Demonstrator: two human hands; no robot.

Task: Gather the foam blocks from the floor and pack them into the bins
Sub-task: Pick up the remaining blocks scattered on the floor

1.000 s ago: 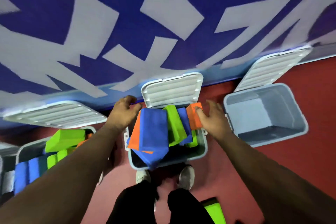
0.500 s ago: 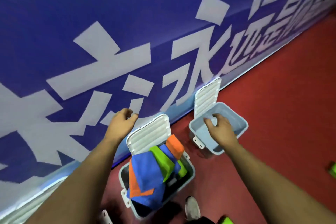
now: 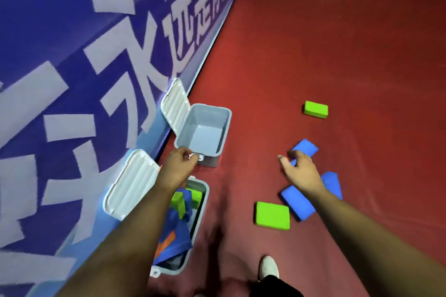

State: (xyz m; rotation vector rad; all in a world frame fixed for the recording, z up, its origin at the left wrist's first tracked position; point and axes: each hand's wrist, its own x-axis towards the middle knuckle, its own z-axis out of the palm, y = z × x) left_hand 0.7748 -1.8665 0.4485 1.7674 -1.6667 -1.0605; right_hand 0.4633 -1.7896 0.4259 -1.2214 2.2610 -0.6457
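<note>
**One bin stuffed, one bare, five blocks loose on the floor**

Here is where things stand. The near grey-blue plastic bin by the wall has its ribbed lid thrown back and is crammed. A lime-green foam block sits on top, with blue foam and a flash of orange foam jammed in beneath. It looks as good as full.

Just beyond it stands the second grey-blue plastic bin, lid open against the blue banner wall, and there is nothing in it at all.

The left hand is at that empty bin's near wall, with fingers curled in and apparently pinching the small white latch. The right hand is out over the red floor, fingers loosely spread and holding nothing, right above the blue blocks.

Five pieces are left to gather, by my count:
- a flat green foam block close to the feet
- a long blue foam block just beside it
- another blue block partly behind the right forearm
- a third blue block past the fingertips
- a far green foam block lying well apart

So I judge the job well past halfway. The empty bin should swallow all five, and the blue cluster under that open hand is the obvious first pick.
</note>
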